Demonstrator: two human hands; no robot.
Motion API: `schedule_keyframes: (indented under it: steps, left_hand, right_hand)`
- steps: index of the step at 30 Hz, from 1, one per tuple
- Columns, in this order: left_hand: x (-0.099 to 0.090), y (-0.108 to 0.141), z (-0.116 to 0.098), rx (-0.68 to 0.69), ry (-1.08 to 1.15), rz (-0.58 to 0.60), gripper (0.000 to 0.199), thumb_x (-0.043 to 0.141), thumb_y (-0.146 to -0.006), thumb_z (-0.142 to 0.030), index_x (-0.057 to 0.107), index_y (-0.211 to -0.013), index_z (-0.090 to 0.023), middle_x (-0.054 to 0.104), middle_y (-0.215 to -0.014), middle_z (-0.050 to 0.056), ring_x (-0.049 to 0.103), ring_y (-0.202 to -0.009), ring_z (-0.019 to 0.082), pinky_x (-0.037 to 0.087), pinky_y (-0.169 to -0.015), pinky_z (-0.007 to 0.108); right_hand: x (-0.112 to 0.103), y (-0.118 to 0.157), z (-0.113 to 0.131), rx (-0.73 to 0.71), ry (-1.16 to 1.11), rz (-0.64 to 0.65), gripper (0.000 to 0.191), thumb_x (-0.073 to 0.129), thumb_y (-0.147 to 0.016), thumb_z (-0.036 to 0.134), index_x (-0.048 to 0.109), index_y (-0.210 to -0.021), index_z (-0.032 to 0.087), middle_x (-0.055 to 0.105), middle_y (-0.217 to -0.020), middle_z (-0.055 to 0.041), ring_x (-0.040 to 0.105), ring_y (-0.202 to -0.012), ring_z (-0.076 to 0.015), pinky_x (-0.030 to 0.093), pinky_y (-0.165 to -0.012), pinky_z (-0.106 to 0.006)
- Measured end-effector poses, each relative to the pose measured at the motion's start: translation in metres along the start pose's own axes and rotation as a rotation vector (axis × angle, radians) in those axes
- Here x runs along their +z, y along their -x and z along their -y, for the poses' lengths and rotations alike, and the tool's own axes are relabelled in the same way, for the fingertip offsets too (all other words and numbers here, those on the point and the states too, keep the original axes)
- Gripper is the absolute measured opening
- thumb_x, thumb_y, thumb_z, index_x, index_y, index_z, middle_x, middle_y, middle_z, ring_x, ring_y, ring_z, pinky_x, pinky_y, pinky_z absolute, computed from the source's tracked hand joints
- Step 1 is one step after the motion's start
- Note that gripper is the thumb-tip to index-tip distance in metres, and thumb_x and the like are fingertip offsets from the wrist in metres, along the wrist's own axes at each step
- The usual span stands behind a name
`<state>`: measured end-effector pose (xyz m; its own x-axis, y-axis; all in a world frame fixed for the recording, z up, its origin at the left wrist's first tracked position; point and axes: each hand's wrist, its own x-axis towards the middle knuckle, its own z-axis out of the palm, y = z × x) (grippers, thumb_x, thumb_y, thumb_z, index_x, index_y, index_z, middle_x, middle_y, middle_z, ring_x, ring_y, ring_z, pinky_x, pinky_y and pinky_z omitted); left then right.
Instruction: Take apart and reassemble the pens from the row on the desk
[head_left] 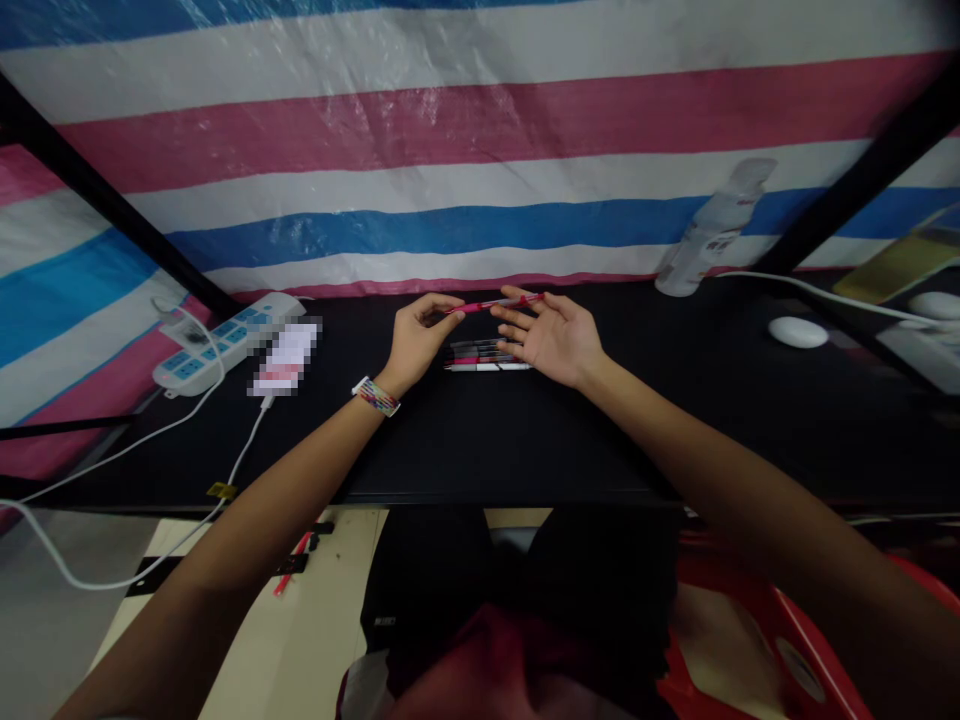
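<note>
A red pen [491,303] is held nearly level above the black table [480,440]. The thumb and fingers of my left hand [421,335] pinch its left end. At the pen's right end is my right hand [559,338], palm up with its fingers spread, the pen's tip at its thumb and index finger. Below and between both hands several pens [487,366] lie side by side on the table, their right ends partly hidden by my right fingers. A woven bracelet [377,396] circles my left wrist.
To the left are a white power strip [229,342], a blurred-out phone [287,358] and white cables. A clear bottle [712,232] stands at the back right, near a white oval object [798,332]. Striped sheeting [450,130] hangs behind.
</note>
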<state>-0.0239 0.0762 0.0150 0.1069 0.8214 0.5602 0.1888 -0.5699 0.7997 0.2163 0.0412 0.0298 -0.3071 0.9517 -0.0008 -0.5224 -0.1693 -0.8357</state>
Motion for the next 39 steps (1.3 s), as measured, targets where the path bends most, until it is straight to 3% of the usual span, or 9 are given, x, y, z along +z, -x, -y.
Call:
schedule_keyframes:
  steps: [4,10,18,26,33,39]
  left_hand:
    - [0.0013,0.0012,0.0001,-0.03,0.027,0.029,0.018,0.086,-0.092,-0.032,0.083,-0.106,-0.02,0.085,-0.107,0.008,0.079,-0.098,0.021,0.063,-0.092,0.036]
    - [0.0022,0.0008,0.0036,-0.053,0.067,0.043,0.022,0.087,-0.092,-0.037,0.08,-0.104,-0.02,0.083,-0.098,0.007,0.077,-0.09,0.019,0.062,-0.086,0.034]
    - [0.0051,0.0017,0.0029,-0.036,0.087,0.043,0.019,0.087,-0.089,-0.036,0.079,-0.1,-0.023,0.08,-0.096,0.006,0.072,-0.086,0.018,0.061,-0.08,0.035]
    - [0.0075,0.0019,0.0023,-0.067,0.139,0.057,0.024,0.085,-0.09,-0.041,0.074,-0.102,-0.024,0.073,-0.084,0.003,0.072,-0.078,0.017,0.065,-0.073,0.034]
    - [0.0081,0.0035,-0.0008,-0.054,0.136,0.081,0.028,0.086,-0.09,-0.044,0.072,-0.102,-0.023,0.072,-0.086,0.003,0.073,-0.081,0.017,0.065,-0.07,0.031]
    - [0.0056,0.0017,0.0005,-0.054,0.155,0.058,0.027,0.087,-0.088,-0.043,0.073,-0.101,-0.024,0.074,-0.085,0.003,0.074,-0.082,0.018,0.065,-0.07,0.032]
  right_hand:
    - [-0.0045,-0.0047,-0.0044,-0.018,-0.009,-0.057,0.035,0.067,-0.09,0.049,0.076,-0.115,0.027,0.081,-0.106,-0.0091,0.071,-0.095,-0.0272,0.062,-0.088,-0.042]
    - [-0.0037,-0.0041,-0.0061,-0.027,-0.053,-0.077,0.045,0.065,-0.087,0.053,0.078,-0.121,0.026,0.081,-0.105,-0.0096,0.068,-0.093,-0.0278,0.061,-0.086,-0.045]
    - [-0.0052,-0.0052,-0.0057,-0.059,-0.092,-0.077,0.035,0.067,-0.084,0.044,0.077,-0.11,0.024,0.076,-0.094,-0.0095,0.069,-0.093,-0.0269,0.061,-0.089,-0.044]
    - [-0.0007,0.0014,0.0,-0.101,0.03,-0.064,0.048,0.065,-0.087,0.059,0.078,-0.12,0.026,0.078,-0.101,-0.01,0.07,-0.091,-0.0278,0.062,-0.09,-0.047]
    - [-0.0054,-0.0057,-0.0041,-0.113,-0.095,-0.105,0.033,0.068,-0.087,0.044,0.078,-0.111,0.025,0.071,-0.084,-0.0062,0.067,-0.085,-0.0243,0.062,-0.091,-0.045]
    - [-0.0005,0.0004,0.0009,-0.075,-0.07,-0.038,0.041,0.07,-0.089,0.051,0.077,-0.12,0.026,0.077,-0.099,-0.0089,0.071,-0.097,-0.0281,0.063,-0.093,-0.049]
